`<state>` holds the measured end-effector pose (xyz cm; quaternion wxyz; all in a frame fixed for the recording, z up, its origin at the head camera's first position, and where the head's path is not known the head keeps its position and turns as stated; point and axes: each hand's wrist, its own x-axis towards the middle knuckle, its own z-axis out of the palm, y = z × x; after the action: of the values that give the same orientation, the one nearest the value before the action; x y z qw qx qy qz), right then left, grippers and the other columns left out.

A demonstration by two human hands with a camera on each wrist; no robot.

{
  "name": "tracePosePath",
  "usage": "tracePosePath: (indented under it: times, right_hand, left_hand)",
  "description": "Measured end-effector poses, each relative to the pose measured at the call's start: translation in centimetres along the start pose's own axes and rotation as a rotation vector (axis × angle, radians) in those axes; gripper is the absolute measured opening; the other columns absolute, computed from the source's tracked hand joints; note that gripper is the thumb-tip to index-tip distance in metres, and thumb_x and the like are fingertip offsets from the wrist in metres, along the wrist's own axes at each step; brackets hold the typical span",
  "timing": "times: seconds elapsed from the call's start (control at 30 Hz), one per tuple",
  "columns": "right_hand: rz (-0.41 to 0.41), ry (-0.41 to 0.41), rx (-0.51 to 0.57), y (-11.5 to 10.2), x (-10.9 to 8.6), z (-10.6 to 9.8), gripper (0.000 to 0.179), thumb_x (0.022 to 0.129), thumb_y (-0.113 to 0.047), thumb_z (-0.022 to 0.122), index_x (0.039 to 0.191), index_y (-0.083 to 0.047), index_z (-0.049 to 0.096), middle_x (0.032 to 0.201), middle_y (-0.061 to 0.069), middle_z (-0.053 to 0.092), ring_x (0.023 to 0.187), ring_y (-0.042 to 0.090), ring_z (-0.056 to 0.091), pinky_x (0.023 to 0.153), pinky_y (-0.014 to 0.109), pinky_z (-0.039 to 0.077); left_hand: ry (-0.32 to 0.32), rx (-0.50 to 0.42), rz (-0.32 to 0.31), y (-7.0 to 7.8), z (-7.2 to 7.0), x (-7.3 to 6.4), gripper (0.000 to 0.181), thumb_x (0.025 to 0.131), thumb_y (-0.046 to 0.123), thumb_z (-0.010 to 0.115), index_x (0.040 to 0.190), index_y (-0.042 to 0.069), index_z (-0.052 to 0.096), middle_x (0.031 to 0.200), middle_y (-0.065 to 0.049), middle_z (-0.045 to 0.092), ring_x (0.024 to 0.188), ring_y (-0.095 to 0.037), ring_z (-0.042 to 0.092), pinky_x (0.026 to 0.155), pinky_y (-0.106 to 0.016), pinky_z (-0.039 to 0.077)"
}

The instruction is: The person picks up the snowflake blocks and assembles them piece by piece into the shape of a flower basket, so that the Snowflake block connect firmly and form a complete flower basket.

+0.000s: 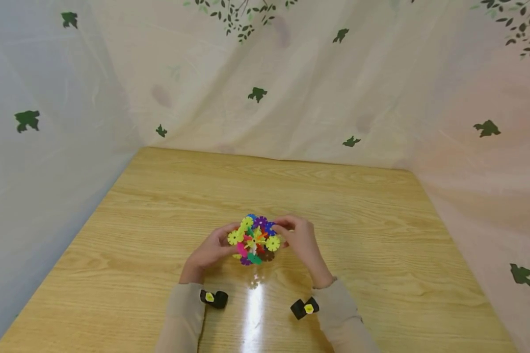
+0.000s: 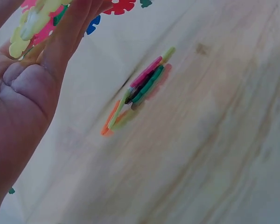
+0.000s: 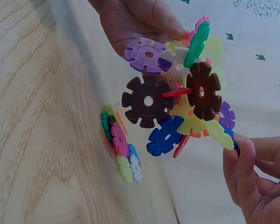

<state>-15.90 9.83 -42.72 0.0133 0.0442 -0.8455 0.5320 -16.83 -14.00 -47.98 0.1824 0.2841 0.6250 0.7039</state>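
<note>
A ball-shaped cluster of colourful slotted plastic discs (image 1: 254, 240) is held up over the table. My left hand (image 1: 208, 251) grips its left side, fingers behind and thumb in front. On the other side, my right hand (image 1: 301, 240) pinches a blue disc (image 3: 230, 132) at the cluster's edge between thumb and finger. In the right wrist view, a dark brown disc (image 3: 136, 108), a purple disc (image 3: 137, 54) and a green disc (image 3: 199, 44) jut out at different angles. Part of the left hand is hidden behind the cluster.
A small group of loose discs (image 3: 119, 138) lies on the wooden table (image 1: 115, 235) below the cluster, also showing in the left wrist view. Pale cloth (image 1: 291, 117) with leaf and bird prints hangs behind and at both sides. Each wrist wears a black strap (image 1: 220, 299).
</note>
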Motion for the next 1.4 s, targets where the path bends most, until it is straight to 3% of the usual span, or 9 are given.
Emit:
tracePosePath:
  times: [0.17, 0.3, 0.43, 0.6, 0.73, 0.9, 1.03, 1.27, 1.4]
  right_hand:
    - [0.034, -0.004, 0.051, 0.2, 0.0, -0.3, 0.017, 0.09, -0.01, 0.068, 0.103, -0.002, 0.073, 0.095, 0.016, 0.072, 0.064, 0.011, 0.062, 0.053, 0.034, 0.059]
    - [0.018, 0.004, 0.039, 0.1, -0.2, -0.7, 0.016, 0.09, -0.011, 0.067, 0.102, -0.003, 0.074, 0.094, 0.015, 0.072, 0.06, 0.019, 0.063, 0.056, 0.042, 0.059]
    - [-0.016, -0.013, -0.019, 0.0, -0.4, -1.1, 0.015, 0.091, -0.01, 0.066, 0.102, -0.005, 0.075, 0.094, 0.013, 0.072, 0.065, 0.027, 0.064, 0.056, 0.047, 0.058]
    - [-0.035, -0.019, -0.059, -0.1, -0.6, -1.3, 0.015, 0.091, -0.01, 0.066, 0.102, -0.006, 0.075, 0.094, 0.013, 0.072, 0.068, 0.026, 0.064, 0.054, 0.045, 0.058]
    - [-0.026, 0.021, -0.035, -0.1, -0.9, -1.3, 0.016, 0.09, -0.01, 0.067, 0.102, -0.005, 0.075, 0.094, 0.014, 0.072, 0.068, 0.029, 0.065, 0.054, 0.046, 0.058]
    - [-0.022, 0.101, 0.005, -0.2, -1.0, -1.3, 0.016, 0.09, -0.011, 0.067, 0.103, -0.004, 0.074, 0.095, 0.014, 0.072, 0.082, 0.027, 0.067, 0.052, 0.037, 0.059]
    - [-0.028, 0.07, -0.022, -0.2, -1.0, -1.3, 0.016, 0.09, -0.011, 0.067, 0.103, -0.005, 0.075, 0.095, 0.013, 0.072, 0.083, 0.029, 0.067, 0.053, 0.037, 0.059]
    - [0.008, 0.027, 0.006, 0.3, -0.8, -0.9, 0.017, 0.09, -0.012, 0.068, 0.105, -0.005, 0.075, 0.095, 0.014, 0.074, 0.065, 0.017, 0.064, 0.057, 0.047, 0.059]
    - [0.054, 0.063, 0.086, 0.7, -0.6, -0.6, 0.017, 0.089, -0.012, 0.069, 0.104, -0.004, 0.075, 0.094, 0.015, 0.073, 0.059, 0.011, 0.06, 0.055, 0.042, 0.059]
  left_hand:
    - [0.009, 0.008, -0.001, -0.2, 0.1, 0.1, 0.066, 0.09, 0.0, 0.061, 0.145, -0.015, 0.025, 0.142, -0.042, 0.034, 0.112, -0.003, 0.062, 0.096, -0.023, 0.052]
    - [0.012, 0.005, 0.002, -0.3, 0.3, 0.2, 0.064, 0.092, -0.001, 0.059, 0.144, -0.015, 0.026, 0.141, -0.043, 0.034, 0.112, -0.002, 0.062, 0.096, -0.022, 0.052]
    - [0.007, 0.009, 0.018, -0.4, 0.4, 0.3, 0.063, 0.092, -0.003, 0.058, 0.143, -0.018, 0.024, 0.14, -0.045, 0.032, 0.11, -0.001, 0.062, 0.094, -0.021, 0.053]
    - [0.005, 0.002, 0.008, -0.4, 0.5, 0.1, 0.064, 0.091, -0.004, 0.058, 0.142, -0.019, 0.022, 0.14, -0.047, 0.03, 0.109, 0.0, 0.062, 0.091, -0.02, 0.054]
    - [-0.005, -0.02, -0.007, -0.4, 0.6, 0.2, 0.063, 0.093, -0.001, 0.058, 0.143, -0.017, 0.024, 0.139, -0.046, 0.033, 0.11, -0.003, 0.063, 0.092, -0.022, 0.055]
    - [0.015, -0.009, -0.02, -0.3, 0.7, 0.1, 0.062, 0.093, 0.0, 0.059, 0.143, -0.015, 0.027, 0.138, -0.044, 0.038, 0.11, -0.004, 0.064, 0.093, -0.022, 0.054]
    - [0.023, 0.008, -0.004, -0.2, 0.7, 0.1, 0.061, 0.092, 0.0, 0.059, 0.143, -0.016, 0.027, 0.137, -0.043, 0.038, 0.109, -0.004, 0.064, 0.093, -0.022, 0.054]
    - [0.037, -0.005, 0.0, -0.3, 1.0, 0.2, 0.059, 0.091, -0.007, 0.056, 0.142, -0.016, 0.028, 0.135, -0.046, 0.039, 0.108, -0.004, 0.064, 0.092, -0.022, 0.054]
    - [0.058, -0.003, -0.004, -0.4, 1.2, 0.4, 0.059, 0.092, -0.007, 0.054, 0.143, -0.016, 0.027, 0.134, -0.045, 0.04, 0.107, -0.003, 0.064, 0.091, -0.021, 0.055]
